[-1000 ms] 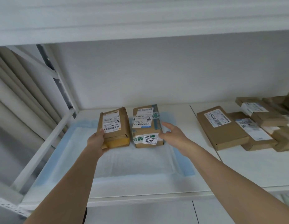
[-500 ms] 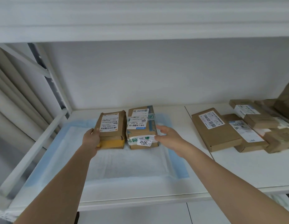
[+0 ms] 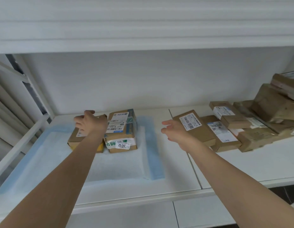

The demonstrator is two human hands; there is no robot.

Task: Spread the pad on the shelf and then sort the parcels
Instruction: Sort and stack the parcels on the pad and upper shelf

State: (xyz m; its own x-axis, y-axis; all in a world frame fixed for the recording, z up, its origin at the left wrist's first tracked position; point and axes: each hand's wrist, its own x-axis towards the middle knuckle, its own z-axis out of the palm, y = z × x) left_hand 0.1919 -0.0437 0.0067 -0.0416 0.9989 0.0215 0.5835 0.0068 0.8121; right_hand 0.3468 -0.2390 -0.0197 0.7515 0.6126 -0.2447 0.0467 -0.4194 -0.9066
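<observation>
A white shelf [image 3: 159, 186] is carrying everything. The blue-edged pad [image 3: 120, 168] is lying spread flat across its left half. On the shelf's right side a pile of parcels [image 3: 238, 127] is lying, the nearest a flat brown parcel [image 3: 197, 129] with a white label. At the back of the pad two parcels are sitting side by side, touching: a taped box [image 3: 121, 134] marked 3012 and, to its left, a brown box [image 3: 78, 137]. The left hand [image 3: 88, 122] is resting over the brown box, fingers loosely curled, not clearly gripping. The right hand [image 3: 174, 130] is hovering released, fingers spread, just beside the flat brown parcel.
</observation>
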